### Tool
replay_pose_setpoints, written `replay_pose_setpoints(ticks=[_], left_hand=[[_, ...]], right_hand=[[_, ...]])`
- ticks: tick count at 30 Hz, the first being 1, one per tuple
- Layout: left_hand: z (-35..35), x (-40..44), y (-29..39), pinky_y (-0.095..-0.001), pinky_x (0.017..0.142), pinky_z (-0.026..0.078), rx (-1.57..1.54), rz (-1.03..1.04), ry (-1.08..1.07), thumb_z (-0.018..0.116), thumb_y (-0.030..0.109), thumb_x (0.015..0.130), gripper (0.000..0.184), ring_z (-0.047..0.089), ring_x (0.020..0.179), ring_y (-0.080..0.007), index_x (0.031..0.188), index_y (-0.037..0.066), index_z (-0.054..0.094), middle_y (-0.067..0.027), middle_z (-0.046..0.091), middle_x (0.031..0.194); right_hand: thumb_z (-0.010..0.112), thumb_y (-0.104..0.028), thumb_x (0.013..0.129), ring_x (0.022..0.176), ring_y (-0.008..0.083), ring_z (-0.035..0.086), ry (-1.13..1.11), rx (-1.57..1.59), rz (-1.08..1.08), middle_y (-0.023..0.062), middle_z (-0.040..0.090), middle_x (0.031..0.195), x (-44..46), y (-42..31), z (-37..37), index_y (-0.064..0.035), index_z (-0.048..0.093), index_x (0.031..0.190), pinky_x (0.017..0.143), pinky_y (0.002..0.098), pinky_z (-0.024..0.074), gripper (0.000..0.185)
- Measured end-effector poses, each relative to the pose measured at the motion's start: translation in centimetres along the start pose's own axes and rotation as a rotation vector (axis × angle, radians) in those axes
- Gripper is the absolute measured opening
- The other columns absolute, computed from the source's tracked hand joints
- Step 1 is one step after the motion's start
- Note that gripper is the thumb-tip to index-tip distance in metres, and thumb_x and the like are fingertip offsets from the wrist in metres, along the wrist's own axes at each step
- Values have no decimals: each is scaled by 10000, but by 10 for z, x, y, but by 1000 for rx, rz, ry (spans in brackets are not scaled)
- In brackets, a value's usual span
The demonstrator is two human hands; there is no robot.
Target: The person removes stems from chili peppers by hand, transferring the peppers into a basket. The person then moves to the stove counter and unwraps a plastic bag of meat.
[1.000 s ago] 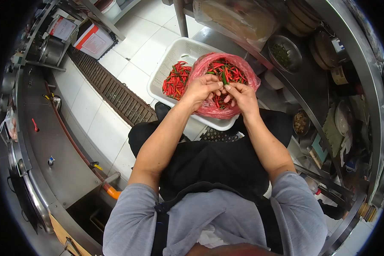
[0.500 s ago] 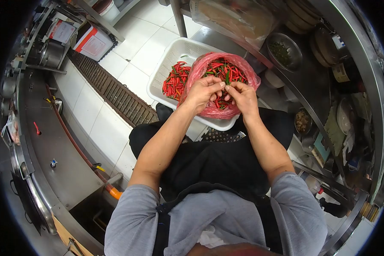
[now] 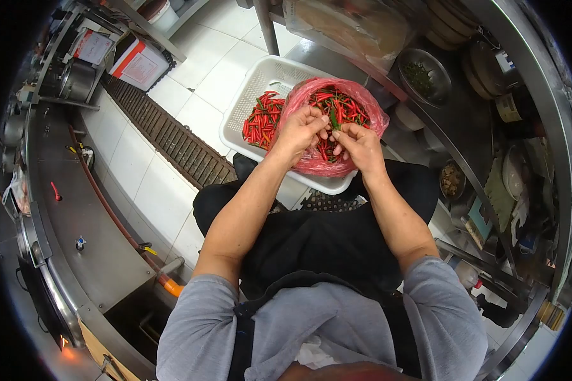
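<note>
A green chili pepper [image 3: 334, 119] stands up between my hands, over an open pink plastic bag [image 3: 378, 117]. My right hand [image 3: 361, 147] pinches its lower end between thumb and forefinger. Close beside it, my left hand [image 3: 299, 134] has thumb and fingers pressed together; whether it grips part of the pepper is hidden. Red chili peppers [image 3: 353, 109], a few of them green, fill the bag. The bag rests in a white perforated basket [image 3: 235, 105]. On the basket's left side lies a heap of loose red chili peppers [image 3: 260, 120].
The basket sits by my knees, above a tiled floor [image 3: 165, 178] with a drain grate [image 3: 171, 140]. To the right, a metal shelf holds a bowl of green bits [image 3: 419, 76] and several dishes. A steel counter [image 3: 89, 216] runs along the left, with a small flame [image 3: 63, 343] at its near end.
My hands have shifted slightly, and the green chili pepper has moved a little left and tilted. An orange flame shows at the lower left where none showed before.
</note>
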State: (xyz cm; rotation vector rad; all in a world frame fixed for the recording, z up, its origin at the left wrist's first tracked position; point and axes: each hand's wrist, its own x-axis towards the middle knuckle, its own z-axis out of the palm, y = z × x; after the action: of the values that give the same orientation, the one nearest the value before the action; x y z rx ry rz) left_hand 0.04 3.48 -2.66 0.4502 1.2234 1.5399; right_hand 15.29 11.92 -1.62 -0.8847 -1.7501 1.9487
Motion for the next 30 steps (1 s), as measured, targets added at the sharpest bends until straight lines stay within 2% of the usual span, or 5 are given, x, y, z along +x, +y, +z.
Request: replay_pose_setpoints(ticks=[9,11,14,26,30], left_hand=[[2,-2,5,-206,402,328,31,-87,26,595,96,889,80,544,554,-83,919,38,548,-45,611,757],[0,-3,6,-206,403,324,56,-108,9,594,94,882,71,534,546,-81,904,37,556,-39,604,744],[-3,-4,9,-204,405,308,91,-178,-8,600,100,871,64,512,527,-75,877,42,573,-28,591,718],[-11,-3,6,-206,498,409,360,-408,-247,661,143,837,111,554,593,-93,819,54,597,-23,609,726],[-23,-3,22,-248,603,469,92,-149,-211,605,28,793,154,606,749,-141,936,52,553,-46,619,901]], right_hand=[[599,-93,893,570,74,578,5,-154,-53,36,646,757,-2,1,-1,38,650,970,511,214,425,161],[603,-60,846,671,280,653,11,-552,-281,156,666,797,-5,-6,1,27,653,939,607,331,499,136],[614,-51,814,741,364,634,-11,-648,-523,194,651,842,-9,-13,2,10,659,915,654,394,508,126],[636,-47,813,672,284,647,-317,-657,-743,130,653,792,-28,-8,21,-22,662,970,610,367,517,161],[590,-99,913,491,66,538,-73,57,-57,18,617,695,-18,-14,15,24,660,969,446,214,425,153]])
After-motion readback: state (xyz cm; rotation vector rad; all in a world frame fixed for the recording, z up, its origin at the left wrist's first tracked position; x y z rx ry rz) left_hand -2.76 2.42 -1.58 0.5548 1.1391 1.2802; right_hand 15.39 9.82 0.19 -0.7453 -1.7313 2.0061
